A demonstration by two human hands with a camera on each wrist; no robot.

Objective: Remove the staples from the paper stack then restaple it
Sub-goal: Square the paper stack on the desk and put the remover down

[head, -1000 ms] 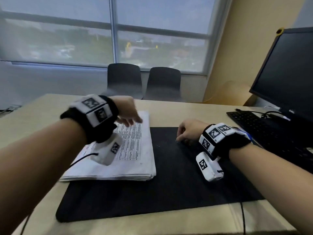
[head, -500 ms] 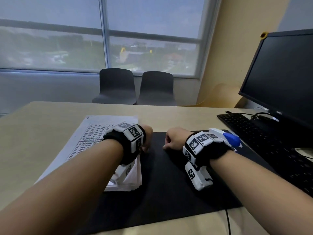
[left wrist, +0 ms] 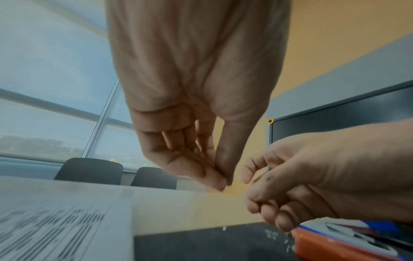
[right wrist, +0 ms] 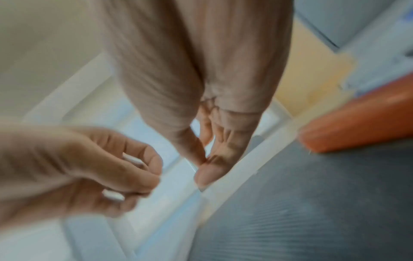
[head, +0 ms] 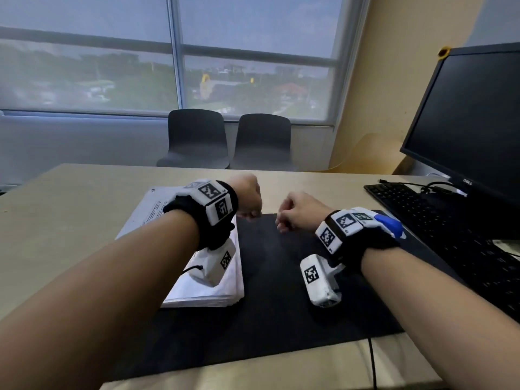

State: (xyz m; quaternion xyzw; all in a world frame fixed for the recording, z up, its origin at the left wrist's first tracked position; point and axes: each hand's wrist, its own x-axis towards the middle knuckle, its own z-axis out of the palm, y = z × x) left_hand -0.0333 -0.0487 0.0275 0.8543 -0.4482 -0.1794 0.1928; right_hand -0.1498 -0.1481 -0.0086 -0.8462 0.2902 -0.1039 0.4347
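Head view looks down from behind; wrist views close, sharing both hands.

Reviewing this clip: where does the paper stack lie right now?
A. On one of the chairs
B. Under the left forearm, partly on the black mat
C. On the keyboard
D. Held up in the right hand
B: in the head view the paper stack lies flat beneath the left forearm, its right edge overlapping the black mat.
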